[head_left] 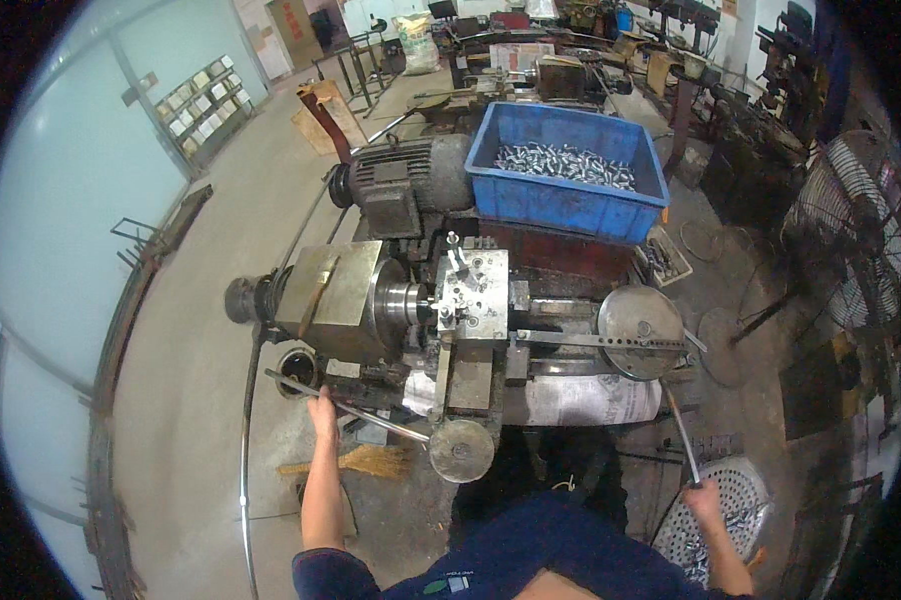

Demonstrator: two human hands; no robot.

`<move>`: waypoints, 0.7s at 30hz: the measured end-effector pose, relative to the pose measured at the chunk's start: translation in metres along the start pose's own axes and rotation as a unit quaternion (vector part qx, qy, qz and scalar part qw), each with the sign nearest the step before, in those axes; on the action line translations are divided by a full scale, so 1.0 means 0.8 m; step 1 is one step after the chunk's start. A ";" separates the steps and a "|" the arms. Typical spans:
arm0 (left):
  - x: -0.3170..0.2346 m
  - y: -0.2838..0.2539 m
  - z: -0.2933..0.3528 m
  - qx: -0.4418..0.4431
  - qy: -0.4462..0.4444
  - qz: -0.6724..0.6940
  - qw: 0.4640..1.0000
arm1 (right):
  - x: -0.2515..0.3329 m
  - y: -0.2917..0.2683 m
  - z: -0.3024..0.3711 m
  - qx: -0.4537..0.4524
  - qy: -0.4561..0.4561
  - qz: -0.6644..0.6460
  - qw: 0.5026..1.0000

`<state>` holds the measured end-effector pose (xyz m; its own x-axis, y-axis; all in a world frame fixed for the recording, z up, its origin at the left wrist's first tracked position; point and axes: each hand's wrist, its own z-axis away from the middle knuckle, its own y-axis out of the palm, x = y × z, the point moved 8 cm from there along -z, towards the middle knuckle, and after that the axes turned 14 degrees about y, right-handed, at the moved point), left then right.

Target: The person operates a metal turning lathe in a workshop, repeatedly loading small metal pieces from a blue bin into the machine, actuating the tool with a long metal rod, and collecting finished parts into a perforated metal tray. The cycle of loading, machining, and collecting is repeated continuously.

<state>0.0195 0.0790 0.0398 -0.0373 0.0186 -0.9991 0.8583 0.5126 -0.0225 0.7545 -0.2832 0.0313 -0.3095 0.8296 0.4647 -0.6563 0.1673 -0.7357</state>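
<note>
A small metal lathe stands in front of me, with a spindle chuck (403, 303) facing a flat tool block (479, 292). My left hand (323, 414) is closed around a long steel lever (383, 424), which runs to a round metal disc (462, 450) at the lathe's front. On the right, my right hand (704, 497) grips another metal lever (684, 440) near its lower end. That lever rises toward a larger round plate (642, 330) at the lathe's right end. Whether a workpiece sits in the chuck is too small to tell.
Behind the lathe, a blue plastic crate (571, 208) holds many small shiny metal parts, beside an electric motor (411, 172). A perforated basket (746, 482) with similar parts stands below my right hand. A broom (376, 460) lies on the floor; a large fan (846, 225) stands right.
</note>
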 end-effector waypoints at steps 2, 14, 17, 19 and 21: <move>0.000 0.014 -0.011 0.029 -0.002 -0.005 1.000 | -0.015 0.034 0.024 -0.010 0.002 -0.078 0.997; 0.003 0.001 -0.027 0.053 0.003 -0.104 0.993 | 0.043 0.077 0.087 0.095 0.060 -0.262 0.958; 0.003 -0.011 -0.030 0.092 -0.037 -0.161 0.982 | 0.018 0.066 0.060 0.068 0.031 -0.257 0.964; -0.007 -0.001 -0.027 0.111 -0.048 -0.187 0.975 | 0.005 0.032 0.041 -0.013 -0.028 -0.239 0.970; -0.016 -0.001 -0.020 0.118 -0.054 -0.204 0.970 | 0.019 -0.033 -0.003 -0.113 -0.096 0.109 0.983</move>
<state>0.0109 0.0920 0.0532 -0.3554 -0.2405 -0.9033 0.8776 0.2469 -0.4110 0.7686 -0.2736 0.0568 -0.5642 0.7468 0.3520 -0.3973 0.1282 -0.9087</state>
